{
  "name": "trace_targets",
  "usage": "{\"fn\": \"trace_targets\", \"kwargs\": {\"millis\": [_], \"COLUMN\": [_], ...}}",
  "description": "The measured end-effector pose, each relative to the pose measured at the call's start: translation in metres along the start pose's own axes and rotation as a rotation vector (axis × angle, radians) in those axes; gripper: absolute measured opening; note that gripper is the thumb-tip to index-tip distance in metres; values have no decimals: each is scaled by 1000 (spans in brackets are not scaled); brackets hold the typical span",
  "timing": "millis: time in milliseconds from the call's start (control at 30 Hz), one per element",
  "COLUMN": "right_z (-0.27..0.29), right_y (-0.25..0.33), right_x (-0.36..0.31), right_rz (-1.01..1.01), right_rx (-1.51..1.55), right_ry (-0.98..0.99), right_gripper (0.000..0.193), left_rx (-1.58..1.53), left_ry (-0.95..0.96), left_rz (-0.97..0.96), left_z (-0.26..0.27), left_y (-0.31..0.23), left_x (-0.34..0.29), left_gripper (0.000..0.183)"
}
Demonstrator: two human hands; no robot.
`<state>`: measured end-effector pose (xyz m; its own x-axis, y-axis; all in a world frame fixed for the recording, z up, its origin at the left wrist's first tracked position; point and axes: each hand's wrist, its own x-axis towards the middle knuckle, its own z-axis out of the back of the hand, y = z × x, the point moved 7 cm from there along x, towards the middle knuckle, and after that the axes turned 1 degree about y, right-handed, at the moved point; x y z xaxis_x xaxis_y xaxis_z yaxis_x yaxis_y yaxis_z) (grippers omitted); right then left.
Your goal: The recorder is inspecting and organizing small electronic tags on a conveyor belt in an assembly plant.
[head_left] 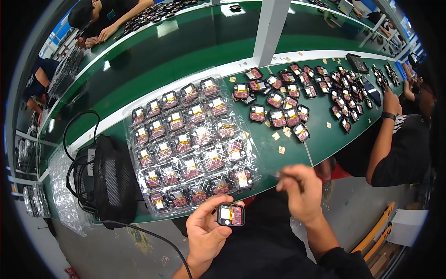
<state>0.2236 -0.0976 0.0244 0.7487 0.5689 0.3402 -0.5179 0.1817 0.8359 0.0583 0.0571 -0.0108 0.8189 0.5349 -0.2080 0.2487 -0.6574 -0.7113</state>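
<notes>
Left hand (204,232) is pinching a small square black module (231,215) at its fingertips, grip closed on the lower left edge; the module's face is showing a pale yellow-white label beside a reddish patch. Right hand (302,190) is curling shut around a thin metal tool (280,175), tip poking out to the left of the grip, just above and right of the held module.

Just beyond both grips, a clear plastic tray (253,174) is lying on the green table (325,144), its pockets filled in rows with like modules, each carrying a yellow tab and a red-pink square. Further out to the right of the tray, loose modules (278,116) are lying scattered, with small tan squares (281,149) among them.

Left of the left grip, a black mesh bag (114,181) with a black cable (79,125) is sitting at the table edge. A neighbour's forearm (383,139) with a dark wristband is reaching over the table at far right.
</notes>
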Motion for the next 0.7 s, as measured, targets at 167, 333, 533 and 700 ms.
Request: {"fn": "trace_targets", "kwargs": {"millis": [167, 333, 533, 700], "right_z": [-27, -32, -31, -32], "right_y": [52, 48, 60, 60], "right_x": [-4, -13, -10, -11], "right_rz": [318, 428, 505, 509], "right_rx": [-106, -276, -349, -354], "right_ry": [199, 130, 104, 109], "right_gripper": [49, 42, 35, 34], "left_rx": [46, 12, 70, 71], "left_ry": [-1, 33, 47, 66], "left_rz": [-68, -74, -80, -67], "left_z": [2, 2, 3, 3], "left_y": [-3, -3, -2, 0], "left_x": [0, 0, -1, -1], "left_gripper": [70, 66, 65, 63]}}
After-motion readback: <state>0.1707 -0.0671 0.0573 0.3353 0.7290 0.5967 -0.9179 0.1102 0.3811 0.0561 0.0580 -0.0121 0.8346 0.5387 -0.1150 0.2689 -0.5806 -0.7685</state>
